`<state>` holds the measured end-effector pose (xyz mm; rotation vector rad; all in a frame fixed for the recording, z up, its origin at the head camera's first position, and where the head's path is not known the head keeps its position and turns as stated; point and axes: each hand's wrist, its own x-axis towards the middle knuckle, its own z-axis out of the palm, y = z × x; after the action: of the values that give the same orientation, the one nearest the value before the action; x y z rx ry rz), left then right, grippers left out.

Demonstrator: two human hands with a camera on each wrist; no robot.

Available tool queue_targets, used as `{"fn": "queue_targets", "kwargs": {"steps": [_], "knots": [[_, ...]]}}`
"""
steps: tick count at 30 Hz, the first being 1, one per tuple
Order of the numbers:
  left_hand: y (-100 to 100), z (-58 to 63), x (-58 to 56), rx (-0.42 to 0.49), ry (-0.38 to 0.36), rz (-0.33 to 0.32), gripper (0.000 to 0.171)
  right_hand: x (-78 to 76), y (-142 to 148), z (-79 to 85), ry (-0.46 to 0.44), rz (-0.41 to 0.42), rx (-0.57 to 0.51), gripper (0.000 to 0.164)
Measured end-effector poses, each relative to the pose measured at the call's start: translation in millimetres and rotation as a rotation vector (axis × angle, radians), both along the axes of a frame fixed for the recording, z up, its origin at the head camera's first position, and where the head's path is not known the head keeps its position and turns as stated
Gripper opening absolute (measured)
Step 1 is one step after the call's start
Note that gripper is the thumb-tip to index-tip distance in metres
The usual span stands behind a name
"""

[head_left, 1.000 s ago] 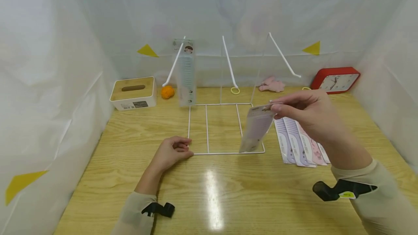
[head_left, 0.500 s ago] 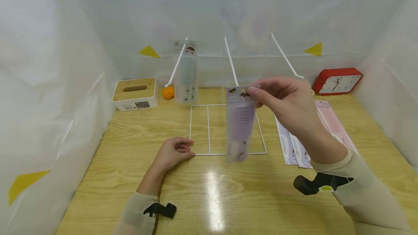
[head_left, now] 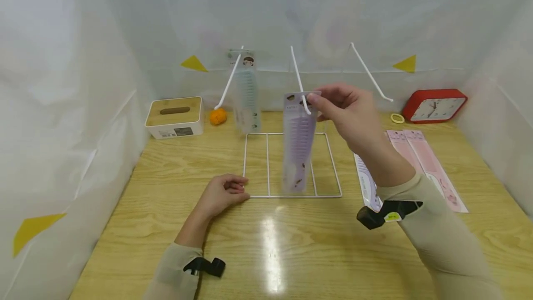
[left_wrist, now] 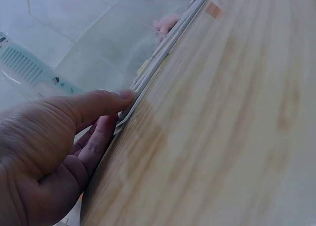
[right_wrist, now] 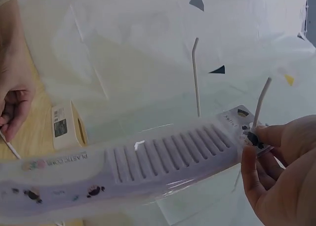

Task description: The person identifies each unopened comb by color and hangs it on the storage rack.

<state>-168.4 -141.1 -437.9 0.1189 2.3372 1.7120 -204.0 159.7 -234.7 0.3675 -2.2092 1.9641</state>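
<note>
Sitting newly on the middle hook [head_left: 296,71]: purple comb packet [head_left: 299,145]

The wood-grained table [head_left: 158,165] carries a white wire rack [head_left: 268,165] at its middle. On the far left stands a white box [head_left: 175,128] with an orange ball [head_left: 218,116] just right of it; on the far right, a yellow ring [head_left: 397,118] beside a red clock [head_left: 436,105]. Nearer lie pink comb packs [head_left: 430,163] and purple packaging [head_left: 365,179] (partly hidden).
</note>
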Motion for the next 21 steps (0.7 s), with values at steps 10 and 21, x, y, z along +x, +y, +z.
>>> {"fn": "queue_targets", "kwargs": {"steps": [10, 21], "knots": [[-5.1, 5.2, 0.5, -0.002, 0.015, 0.012, 0.039, -73.4, -19.5, -2.5, -0.100, 0.041, -0.288, 0.009], [0.2, 2.8, 0.5, -0.001, 0.020, -0.010, 0.039, -111.7, -20.3, 3.7, -0.102, 0.000, -0.328, 0.009]]}}
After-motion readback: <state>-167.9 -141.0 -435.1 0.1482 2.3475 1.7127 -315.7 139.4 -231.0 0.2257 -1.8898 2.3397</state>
